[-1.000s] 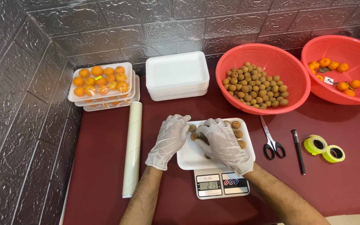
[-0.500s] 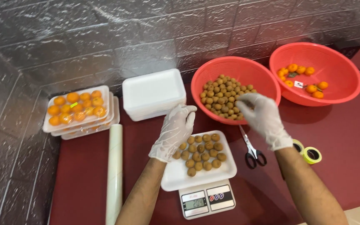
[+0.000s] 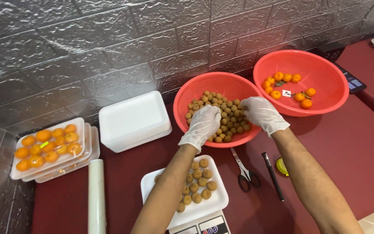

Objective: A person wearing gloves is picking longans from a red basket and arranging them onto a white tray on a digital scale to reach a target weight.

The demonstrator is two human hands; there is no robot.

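Both gloved hands, left (image 3: 203,125) and right (image 3: 261,113), are loosely cupped over brown fruit in the red basket (image 3: 195,93), while below it the white tray (image 3: 206,203) sits roughly half filled.

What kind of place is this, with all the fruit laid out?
Probably a small fruit-packing station, perhaps at a shop or market stall. Gloved hands, left hand and right hand, reach into a red basket of small brown fruit, a white foam tray sits on a scale, and wrapped trays of oranges wait nearby.
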